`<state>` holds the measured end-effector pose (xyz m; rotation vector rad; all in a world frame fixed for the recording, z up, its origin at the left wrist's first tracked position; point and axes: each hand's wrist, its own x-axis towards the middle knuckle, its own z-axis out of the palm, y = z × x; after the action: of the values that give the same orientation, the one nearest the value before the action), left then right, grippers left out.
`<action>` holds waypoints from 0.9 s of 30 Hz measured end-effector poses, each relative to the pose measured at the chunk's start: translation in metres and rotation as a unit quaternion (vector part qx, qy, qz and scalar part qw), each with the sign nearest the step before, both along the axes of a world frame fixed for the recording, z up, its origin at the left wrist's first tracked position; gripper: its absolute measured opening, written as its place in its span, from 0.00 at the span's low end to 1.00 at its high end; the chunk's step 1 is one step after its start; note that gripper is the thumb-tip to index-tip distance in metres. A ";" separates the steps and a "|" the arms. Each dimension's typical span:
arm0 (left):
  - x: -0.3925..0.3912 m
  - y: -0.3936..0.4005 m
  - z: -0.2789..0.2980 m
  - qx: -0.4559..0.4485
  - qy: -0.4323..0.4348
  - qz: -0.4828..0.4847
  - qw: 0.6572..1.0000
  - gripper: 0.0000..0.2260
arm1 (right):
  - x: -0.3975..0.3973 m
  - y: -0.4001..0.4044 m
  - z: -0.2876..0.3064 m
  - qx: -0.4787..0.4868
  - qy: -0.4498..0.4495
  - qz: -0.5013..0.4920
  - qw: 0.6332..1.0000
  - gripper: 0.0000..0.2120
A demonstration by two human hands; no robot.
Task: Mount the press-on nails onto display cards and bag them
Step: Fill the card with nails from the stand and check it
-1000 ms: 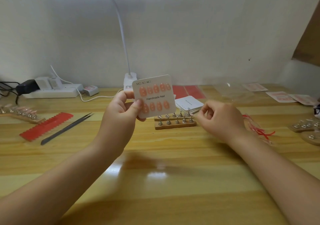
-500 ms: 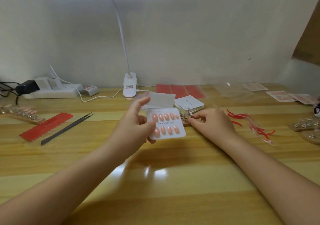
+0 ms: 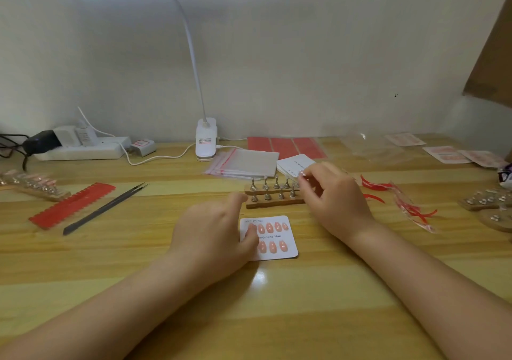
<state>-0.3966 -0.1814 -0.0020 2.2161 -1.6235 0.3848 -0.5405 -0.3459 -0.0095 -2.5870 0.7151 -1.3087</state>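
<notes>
Wooden desk (image 3: 138, 262) under a lamp is carrying everything in the head view: the filled nail card (image 3: 273, 238) is lying flat just in front of the person, and the left hand (image 3: 213, 235) is resting on its left edge with relaxed fingers. The right hand (image 3: 332, 196) is curling over the wooden stand (image 3: 274, 200) and seems to be pinching something small, though I cannot tell what. The bags (image 3: 243, 163) are lying beyond the card, past the stand, nearer to the right hand, so I judge this hand is better placed to fetch one.

white display card (image 3: 279, 238), pink nails, flat on table (image 3: 277, 304)
</notes>
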 end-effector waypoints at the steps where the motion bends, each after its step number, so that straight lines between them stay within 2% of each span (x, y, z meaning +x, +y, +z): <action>1: 0.001 0.000 0.001 -0.030 0.025 -0.016 0.999 0.21 | 0.002 0.004 0.001 -0.003 -0.014 0.024 1.000 0.02; 4: 0.007 -0.002 0.004 -0.119 0.091 -0.068 0.986 0.21 | 0.009 0.018 0.002 -0.005 -0.029 0.089 0.996 0.03; 6: 0.010 -0.002 0.004 -0.142 0.101 -0.090 0.981 0.20 | 0.013 0.025 0.002 -0.012 -0.024 0.119 0.993 0.04; 9: 0.014 -0.003 0.001 -0.151 0.102 -0.113 0.977 0.18 | 0.016 0.033 0.002 -0.025 -0.034 0.152 0.988 0.03; 13: 0.016 -0.004 0.000 -0.180 0.100 -0.132 0.970 0.08 | 0.019 0.039 0.002 -0.039 -0.031 0.168 0.984 0.03; 17: 0.015 -0.003 0.000 -0.196 0.115 -0.131 0.965 0.18 | 0.019 0.040 0.002 -0.032 -0.034 0.173 0.984 0.02; 22: 0.014 -0.002 0.000 -0.197 0.114 -0.154 0.961 0.09 | 0.020 0.042 0.001 -0.035 -0.024 0.184 0.982 0.02; 27: 0.013 -0.001 0.000 -0.205 0.138 -0.157 0.956 0.11 | 0.020 0.043 0.001 -0.037 -0.023 0.177 0.983 0.02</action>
<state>-0.3840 -0.1828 -0.0021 1.5974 -1.5439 0.2765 -0.5201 -0.3030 -0.0087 -2.5736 0.1880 -1.2927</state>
